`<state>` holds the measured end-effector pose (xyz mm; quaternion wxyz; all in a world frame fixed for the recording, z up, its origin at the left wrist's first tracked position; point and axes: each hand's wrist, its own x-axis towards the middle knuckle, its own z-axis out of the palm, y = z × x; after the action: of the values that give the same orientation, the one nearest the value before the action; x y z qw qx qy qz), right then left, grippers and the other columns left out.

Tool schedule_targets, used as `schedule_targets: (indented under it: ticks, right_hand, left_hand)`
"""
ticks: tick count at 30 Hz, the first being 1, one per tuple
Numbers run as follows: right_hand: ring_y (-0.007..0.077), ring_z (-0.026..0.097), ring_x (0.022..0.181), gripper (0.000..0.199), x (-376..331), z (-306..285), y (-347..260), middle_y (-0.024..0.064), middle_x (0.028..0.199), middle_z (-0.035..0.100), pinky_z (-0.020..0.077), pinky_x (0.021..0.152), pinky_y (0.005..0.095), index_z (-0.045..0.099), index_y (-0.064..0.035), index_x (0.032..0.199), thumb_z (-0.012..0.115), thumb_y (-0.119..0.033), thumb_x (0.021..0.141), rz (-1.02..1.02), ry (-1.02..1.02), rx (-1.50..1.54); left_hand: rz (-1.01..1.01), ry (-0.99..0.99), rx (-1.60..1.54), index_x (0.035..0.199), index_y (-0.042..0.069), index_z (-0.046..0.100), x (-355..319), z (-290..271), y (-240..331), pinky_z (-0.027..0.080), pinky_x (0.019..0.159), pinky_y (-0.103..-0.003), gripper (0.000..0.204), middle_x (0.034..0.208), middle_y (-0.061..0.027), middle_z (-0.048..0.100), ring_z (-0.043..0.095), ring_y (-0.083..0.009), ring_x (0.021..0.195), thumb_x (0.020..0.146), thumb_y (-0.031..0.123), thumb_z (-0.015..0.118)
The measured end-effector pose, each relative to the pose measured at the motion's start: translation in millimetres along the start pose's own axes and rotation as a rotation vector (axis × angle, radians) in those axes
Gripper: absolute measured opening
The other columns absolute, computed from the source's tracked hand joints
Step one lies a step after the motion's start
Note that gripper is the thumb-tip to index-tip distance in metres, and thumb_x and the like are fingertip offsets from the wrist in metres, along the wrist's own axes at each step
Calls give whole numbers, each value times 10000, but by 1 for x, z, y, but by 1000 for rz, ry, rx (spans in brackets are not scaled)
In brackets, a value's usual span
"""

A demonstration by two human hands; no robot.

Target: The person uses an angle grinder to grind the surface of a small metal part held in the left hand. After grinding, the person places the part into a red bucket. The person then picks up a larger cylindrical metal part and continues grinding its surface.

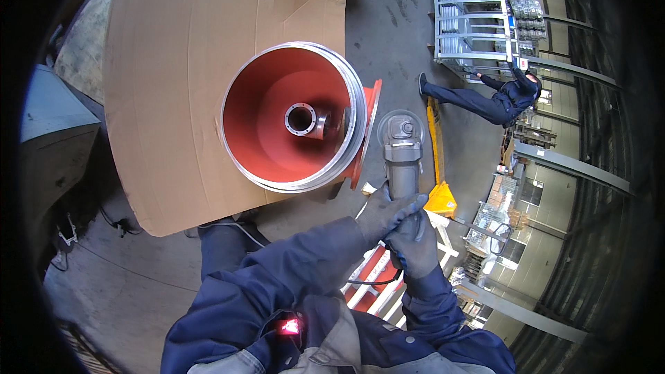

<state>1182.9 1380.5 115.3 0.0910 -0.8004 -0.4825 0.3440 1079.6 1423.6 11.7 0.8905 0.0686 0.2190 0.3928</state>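
An angle grinder [402, 156] with a grey body and a round disc at its far end is held out in front of me. My left hand [389, 213], in a dark glove, is closed around the middle of its body. Behind it, my right hand [414, 244], also gloved, grips the rear of the tool, where a black cord hangs down. Left of the grinder stands a large round housing [277, 104], red inside with a bare metal rim and a smaller flanged ring at its centre. A red flange [368, 135] sticks out on its right side, apart from the disc.
Brown cardboard [166, 97] covers the table under the housing. Below my hands is a white frame [443, 235] with red parts. To the right, a person [509, 100] in dark clothes handles a metal rack [471, 17] near a yellow pallet jack [440, 197].
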Motion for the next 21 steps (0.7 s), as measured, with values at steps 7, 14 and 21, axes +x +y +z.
schedule_targets:
  ticks: [7,14,21]
  right_hand:
    - [192,710,977,583,8,-4,0,98,1115,698,589,833,333,573,-3,1319,815,-56,791,9,-9,53]
    - [194,703,902,584,-1,-24,26,102,1085,680,588,771,348,549,-13,1343,797,-45,815,-1,0,283]
    - [188,701,925,627,-2,-60,77,100,1113,676,588,789,352,524,-23,1371,820,-69,821,-2,-101,518]
  left_hand:
    - [-43,-49,-53,1394,-2,579,10,3,7,598,980,-391,706,1208,-152,700,709,-228,1085,888,351,922]
    - [19,-19,-26,1383,6,582,21,34,-18,606,929,-389,689,1171,-141,700,711,-218,1028,895,362,913]
    - [23,0,148,1319,33,593,39,61,-60,592,843,-370,633,1094,-100,694,682,-161,963,898,384,909]
